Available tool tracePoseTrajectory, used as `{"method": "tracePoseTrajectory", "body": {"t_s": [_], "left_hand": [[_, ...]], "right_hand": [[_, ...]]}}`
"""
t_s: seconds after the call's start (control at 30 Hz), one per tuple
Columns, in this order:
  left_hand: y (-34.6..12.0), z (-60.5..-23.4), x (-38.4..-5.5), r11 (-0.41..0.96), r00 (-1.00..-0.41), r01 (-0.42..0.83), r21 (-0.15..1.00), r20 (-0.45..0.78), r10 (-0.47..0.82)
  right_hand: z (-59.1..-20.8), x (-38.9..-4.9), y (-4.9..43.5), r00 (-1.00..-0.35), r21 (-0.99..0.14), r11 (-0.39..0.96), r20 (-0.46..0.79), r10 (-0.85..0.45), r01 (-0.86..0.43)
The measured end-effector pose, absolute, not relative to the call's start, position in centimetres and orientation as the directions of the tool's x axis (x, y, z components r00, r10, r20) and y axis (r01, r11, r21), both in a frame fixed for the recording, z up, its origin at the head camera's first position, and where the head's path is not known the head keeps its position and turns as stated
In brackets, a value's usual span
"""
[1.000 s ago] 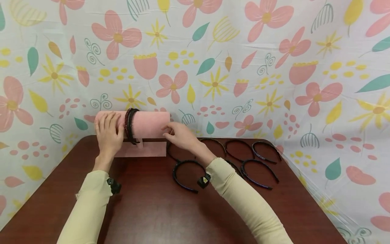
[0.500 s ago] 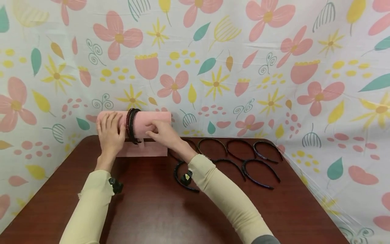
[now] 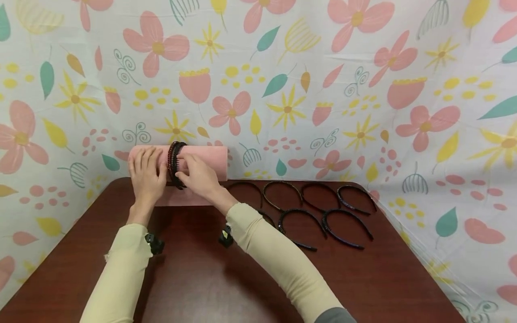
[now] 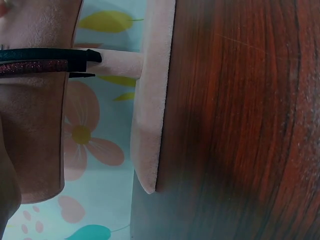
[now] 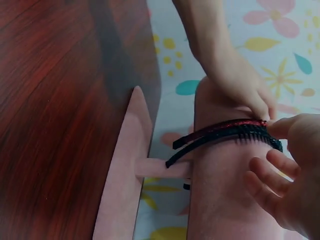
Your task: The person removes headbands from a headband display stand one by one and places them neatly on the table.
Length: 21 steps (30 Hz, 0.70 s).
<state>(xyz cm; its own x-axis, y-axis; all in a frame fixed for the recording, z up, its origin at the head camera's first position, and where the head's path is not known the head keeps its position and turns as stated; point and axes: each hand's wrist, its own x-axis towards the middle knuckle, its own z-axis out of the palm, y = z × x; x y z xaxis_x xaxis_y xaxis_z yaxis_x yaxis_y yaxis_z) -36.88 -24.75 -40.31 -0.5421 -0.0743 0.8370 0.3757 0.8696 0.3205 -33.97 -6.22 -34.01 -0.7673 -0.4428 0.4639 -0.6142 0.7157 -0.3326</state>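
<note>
A pink padded roll [image 3: 214,159] lies sideways on a stand, with a pink base [image 4: 150,135] below it. Several dark toothed headbands [image 3: 173,154] sit together around its middle, one of them reddish with glitter. My left hand [image 3: 147,175] rests on the roll's left part, fingers laid over the top. My right hand [image 3: 199,177] is just right of the headbands. In the right wrist view, one digit of that hand [image 5: 300,180] touches the top of the headbands [image 5: 220,131], while its other fingers bend loosely over the roll.
Several more headbands [image 3: 299,211] lie in two rows on the right half of the brown wooden table [image 3: 194,278]. Right behind the stand hangs a flower-patterned cloth [image 3: 258,80]. My right forearm crosses in front of part of the near row.
My right hand has moved left along the roll, from its right end to the headbands. My left hand has stayed on the roll.
</note>
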Motion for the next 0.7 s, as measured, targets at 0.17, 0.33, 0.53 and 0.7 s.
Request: {"method": "tracePoseTrajectory", "body": {"t_s": [0.17,0.33,0.53,0.7], "left_hand": [[-24.7,-40.3,-37.0,0.872,-0.547,0.369,0.323,0.833,-0.077],[-24.5,-40.3,-37.0,0.870,-0.565,0.363,0.333,0.821,-0.078],[-24.6,-40.5,-36.9,0.869,-0.562,0.362,0.337,0.823,-0.085],[-24.7,-40.3,-37.1,0.872,-0.555,0.362,0.328,0.828,-0.081]], "right_hand": [[-34.4,-34.0,-7.5,-0.800,-0.249,0.810,0.462,-0.383,-0.531],[-35.0,-33.9,-8.4,-0.828,-0.217,0.862,0.457,-0.324,-0.457],[-35.3,-34.3,-9.0,-0.821,-0.176,0.895,0.497,-0.279,-0.410],[-34.8,-34.6,-9.4,-0.830,-0.186,0.908,0.503,-0.240,-0.376]]}}
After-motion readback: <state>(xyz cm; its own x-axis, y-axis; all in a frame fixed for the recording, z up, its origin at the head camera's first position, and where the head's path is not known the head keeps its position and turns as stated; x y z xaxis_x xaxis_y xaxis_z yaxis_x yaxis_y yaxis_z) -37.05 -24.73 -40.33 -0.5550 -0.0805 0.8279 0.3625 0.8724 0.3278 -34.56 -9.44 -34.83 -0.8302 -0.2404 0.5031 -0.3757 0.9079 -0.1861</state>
